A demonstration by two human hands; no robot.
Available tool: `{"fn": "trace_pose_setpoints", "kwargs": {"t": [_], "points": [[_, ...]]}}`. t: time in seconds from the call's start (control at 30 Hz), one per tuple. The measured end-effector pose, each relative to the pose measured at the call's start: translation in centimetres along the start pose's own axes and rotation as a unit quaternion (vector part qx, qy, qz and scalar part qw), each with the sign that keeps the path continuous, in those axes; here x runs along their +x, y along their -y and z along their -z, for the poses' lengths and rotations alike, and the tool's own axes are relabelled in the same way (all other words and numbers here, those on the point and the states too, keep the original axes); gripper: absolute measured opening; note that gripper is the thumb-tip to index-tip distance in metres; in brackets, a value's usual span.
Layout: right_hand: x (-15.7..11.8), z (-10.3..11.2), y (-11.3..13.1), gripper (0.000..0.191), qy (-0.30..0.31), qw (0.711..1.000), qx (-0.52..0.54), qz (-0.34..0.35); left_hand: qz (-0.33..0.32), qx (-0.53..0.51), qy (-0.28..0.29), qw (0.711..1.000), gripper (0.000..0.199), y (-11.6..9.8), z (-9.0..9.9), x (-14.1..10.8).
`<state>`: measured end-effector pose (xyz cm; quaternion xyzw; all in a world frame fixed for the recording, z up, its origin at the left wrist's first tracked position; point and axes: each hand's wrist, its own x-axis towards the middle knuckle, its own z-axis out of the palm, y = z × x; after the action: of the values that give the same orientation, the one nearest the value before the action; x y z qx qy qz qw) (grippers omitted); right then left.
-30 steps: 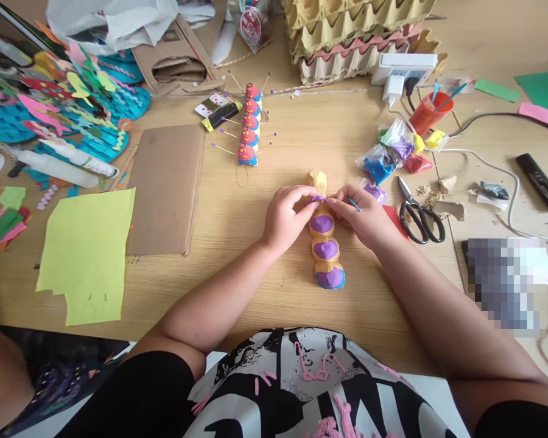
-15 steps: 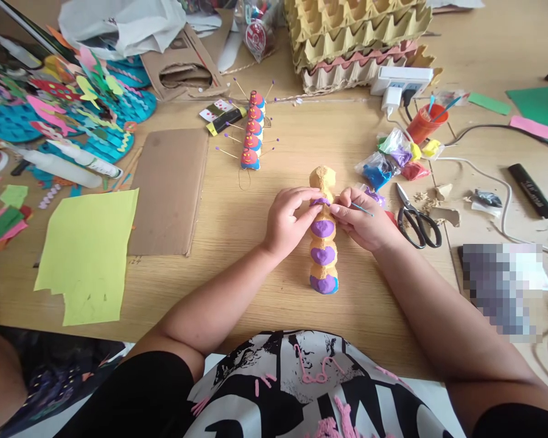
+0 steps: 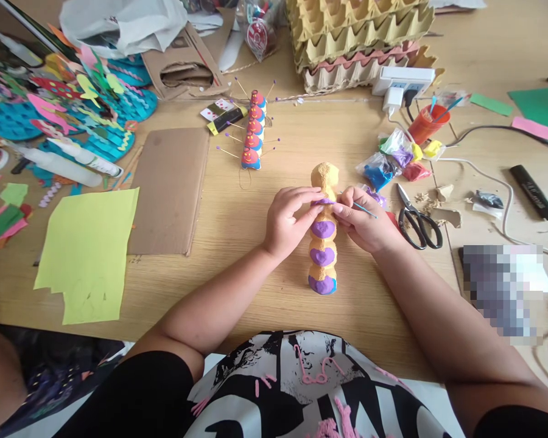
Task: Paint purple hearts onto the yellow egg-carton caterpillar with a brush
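Observation:
A strip cut from a yellow egg carton point(image 3: 322, 243) lies lengthwise before me, with purple clay point(image 3: 322, 257) pressed on several of its bumps and a bit of blue on the nearest one. My left hand point(image 3: 292, 219) grips the strip from the left, thumb and fingers closed at a purple clay piece point(image 3: 323, 201) near the far end. From the right, my right hand point(image 3: 365, 222) holds a thin blue clay tool point(image 3: 364, 210) in its curled fingers, and its thumb touches the same purple piece. The tool's far end is hidden.
Black scissors point(image 3: 415, 219) lie right of my right hand, below bagged clay point(image 3: 379, 173) and an orange cup point(image 3: 429, 125). A decorated carton caterpillar point(image 3: 253, 131) with pins stands beyond. Cardboard point(image 3: 168, 191) and yellow paper point(image 3: 86, 255) lie left; egg trays point(image 3: 360, 45) stack behind.
The strip's near end has shifted very slightly left and its far end a little up. Both hands keep their hold, with the thumbs still at the purple clay.

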<state>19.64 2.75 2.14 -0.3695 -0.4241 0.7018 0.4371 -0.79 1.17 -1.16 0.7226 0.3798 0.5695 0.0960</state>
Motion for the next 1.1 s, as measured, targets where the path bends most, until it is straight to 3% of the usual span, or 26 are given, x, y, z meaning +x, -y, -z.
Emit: {"fn": "trace_pose_setpoints", "kwargs": {"t": [0.17, 0.4, 0.73, 0.93, 1.0, 1.1], "points": [[-0.2, -0.4, 0.1, 0.077, -0.020, 1.000, 0.020, -0.011, -0.009, 0.001, 0.010, 1.000, 0.013, 0.0, -0.1, 0.0], [-0.4, -0.8, 0.2, 0.078, -0.002, 0.998, 0.053, -0.022, -0.012, -0.037, 0.013, 0.999, 0.018, -0.3, 0.2, 0.2], [-0.6, -0.9, -0.1, 0.079, 0.019, 0.998, 0.062, -0.025, 0.195, -0.172, 0.029, 0.965, 0.034, 0.1, -0.7, -1.0], [-0.6, -0.9, -0.3, 0.076, 0.019, 0.996, 0.090, -0.020, 0.312, -0.277, 0.024, 0.909, 0.064, 1.0, -1.6, -1.4], [-0.6, -0.9, -0.3, 0.077, 0.013, 0.995, 0.096, -0.015, 0.356, -0.347, 0.031, 0.867, 0.073, 0.9, -1.7, -1.1], [-0.6, -0.8, -0.3, 0.080, 0.009, 0.996, 0.093, -0.018, 0.440, -0.450, 0.048, 0.776, 0.076, -0.2, -1.3, -0.3]]}}
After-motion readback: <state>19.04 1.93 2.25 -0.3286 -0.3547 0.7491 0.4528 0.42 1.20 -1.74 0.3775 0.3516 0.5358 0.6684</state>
